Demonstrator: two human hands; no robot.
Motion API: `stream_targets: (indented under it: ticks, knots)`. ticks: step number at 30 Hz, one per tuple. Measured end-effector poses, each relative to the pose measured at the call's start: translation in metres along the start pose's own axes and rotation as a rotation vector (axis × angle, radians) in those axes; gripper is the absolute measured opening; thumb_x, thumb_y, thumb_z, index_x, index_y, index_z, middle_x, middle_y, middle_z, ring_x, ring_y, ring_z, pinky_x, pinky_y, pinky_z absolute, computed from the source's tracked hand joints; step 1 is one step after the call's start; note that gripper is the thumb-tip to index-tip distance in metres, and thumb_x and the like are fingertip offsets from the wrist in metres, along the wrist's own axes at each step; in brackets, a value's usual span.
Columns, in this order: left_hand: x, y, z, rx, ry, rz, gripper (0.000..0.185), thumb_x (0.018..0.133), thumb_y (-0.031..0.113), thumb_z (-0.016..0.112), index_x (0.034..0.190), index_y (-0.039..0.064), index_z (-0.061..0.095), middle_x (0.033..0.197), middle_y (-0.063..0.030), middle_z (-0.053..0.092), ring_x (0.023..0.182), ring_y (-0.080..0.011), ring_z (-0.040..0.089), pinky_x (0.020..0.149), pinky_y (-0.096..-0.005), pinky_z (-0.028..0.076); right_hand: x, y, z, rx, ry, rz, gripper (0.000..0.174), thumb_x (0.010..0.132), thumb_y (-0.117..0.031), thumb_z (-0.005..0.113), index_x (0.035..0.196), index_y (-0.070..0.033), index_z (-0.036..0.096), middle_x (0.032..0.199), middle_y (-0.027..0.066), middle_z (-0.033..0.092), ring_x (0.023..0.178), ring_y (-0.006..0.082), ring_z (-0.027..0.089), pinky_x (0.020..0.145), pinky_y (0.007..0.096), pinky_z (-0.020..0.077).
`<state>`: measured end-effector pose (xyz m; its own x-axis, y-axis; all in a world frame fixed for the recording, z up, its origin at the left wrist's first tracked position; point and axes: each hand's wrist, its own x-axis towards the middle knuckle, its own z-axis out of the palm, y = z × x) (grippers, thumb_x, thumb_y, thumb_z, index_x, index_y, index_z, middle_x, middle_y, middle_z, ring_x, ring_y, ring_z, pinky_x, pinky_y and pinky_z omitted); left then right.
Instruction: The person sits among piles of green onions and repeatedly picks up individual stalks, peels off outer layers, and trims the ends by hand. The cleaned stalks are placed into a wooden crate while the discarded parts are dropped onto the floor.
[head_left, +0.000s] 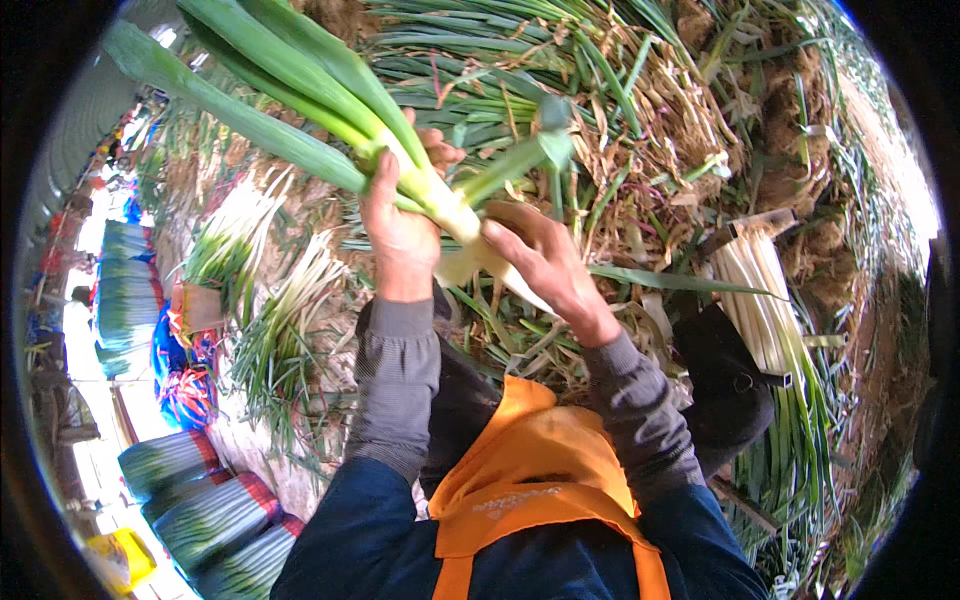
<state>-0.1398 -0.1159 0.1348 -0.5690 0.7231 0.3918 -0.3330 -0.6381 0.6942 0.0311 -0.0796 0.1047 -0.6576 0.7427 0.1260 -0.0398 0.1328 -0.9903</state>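
A large green onion (431, 191) with broad green leaves lies across my left hand (405, 217), which is closed around its pale stalk. The leaves fan out to the upper left. My right hand (544, 262) is at the lower end of the stalk, thumb and fingers pinching a loose outer layer that hangs off it. A torn leaf (517, 161) sticks out to the right between the hands. The root end is partly hidden behind my right hand.
Untrimmed green onions (480, 82) lie heaped ahead. Cleaned stalks (757, 292) rest in a metal frame at the right. Smaller bunches (289, 300) lie on the ground at the left, beyond them bundled onions (217, 517), blue and red ties (184, 375) and a yellow container (124, 559).
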Motion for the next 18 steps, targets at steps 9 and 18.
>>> stream_targets:
  ticks: [9, 18]
  knots:
    - [-0.063, -0.029, 0.024, 0.137, 0.117, -0.186, 0.058, 0.092, 0.037, 0.064, 0.134, -0.001, 0.050, 0.111, -0.0154, 0.064, 0.092, -0.0228, 0.063, 0.081, -0.0390, 0.052, -0.029, 0.019, -0.009, -0.093, -0.003, 0.058, 0.028, 0.089, -0.018, 0.061, 0.104, 0.006, 0.064, 0.083, 0.0121, 0.065, 0.082, 0.0170, 0.060, 0.072, 0.0319, 0.0497]
    - [-0.050, 0.001, -0.005, -0.464, -0.110, -0.233, 0.049, 0.094, 0.036, 0.066, 0.128, 0.003, 0.052, 0.107, -0.0108, 0.059, 0.076, -0.0177, 0.052, 0.057, -0.0282, 0.046, -0.074, 0.148, -0.077, -0.125, 0.291, 0.468, 0.035, 0.092, -0.014, 0.059, 0.119, 0.007, 0.054, 0.080, 0.0223, 0.067, 0.073, 0.0271, 0.069, 0.063, 0.0379, 0.0557]
